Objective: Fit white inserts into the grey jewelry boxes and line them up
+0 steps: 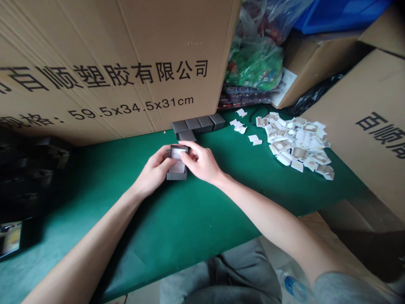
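A small dark grey box (176, 169) with a pale lining stands open on the green table (177, 219). My left hand (154, 171) grips its left side, fingers curled round it. My right hand (199, 162) holds its right side, thumb and forefinger pinched at the raised lid. Just behind it, several closed grey boxes (198, 125) sit in a row against a big cardboard carton (110, 63).
A heap of white and tan paper cards (297, 143) lies to the right, with loose ones (240, 124) nearer the boxes. Cardboard cartons (370, 126) wall the right side; plastic bags (256, 59) are behind. Dark items (28, 169) crowd the left edge.
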### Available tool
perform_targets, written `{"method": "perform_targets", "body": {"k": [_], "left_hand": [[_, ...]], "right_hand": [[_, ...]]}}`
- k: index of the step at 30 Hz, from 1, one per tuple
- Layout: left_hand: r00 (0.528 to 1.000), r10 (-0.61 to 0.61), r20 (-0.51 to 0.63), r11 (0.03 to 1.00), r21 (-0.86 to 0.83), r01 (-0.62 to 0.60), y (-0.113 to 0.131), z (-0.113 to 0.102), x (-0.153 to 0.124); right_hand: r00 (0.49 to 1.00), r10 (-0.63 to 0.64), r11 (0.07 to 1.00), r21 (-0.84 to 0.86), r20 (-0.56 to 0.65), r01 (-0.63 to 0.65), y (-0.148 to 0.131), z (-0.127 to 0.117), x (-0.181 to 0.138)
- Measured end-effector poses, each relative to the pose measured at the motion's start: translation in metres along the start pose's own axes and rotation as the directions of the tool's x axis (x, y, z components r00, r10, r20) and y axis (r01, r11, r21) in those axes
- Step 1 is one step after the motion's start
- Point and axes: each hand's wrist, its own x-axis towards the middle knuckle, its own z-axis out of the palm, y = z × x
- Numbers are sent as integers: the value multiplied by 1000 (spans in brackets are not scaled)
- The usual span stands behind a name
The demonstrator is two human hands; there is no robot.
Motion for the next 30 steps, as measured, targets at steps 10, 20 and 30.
{"method": "perform_targets", "body": {"k": [10, 20, 30], "left_hand": [[1000, -15, -8, 999, -35, 14, 1, 3, -1], [999, -5, -42, 998, -57, 3, 0, 4, 0], [999, -43, -28, 996, -82, 41, 1, 3, -2]], "right_hand": [[1000, -6, 1000, -6, -12, 6, 1, 1, 0], [1000, 21, 1000, 14, -17, -21, -1, 0, 0], [999, 42, 999, 17, -5, -42, -1, 0, -1]]}}
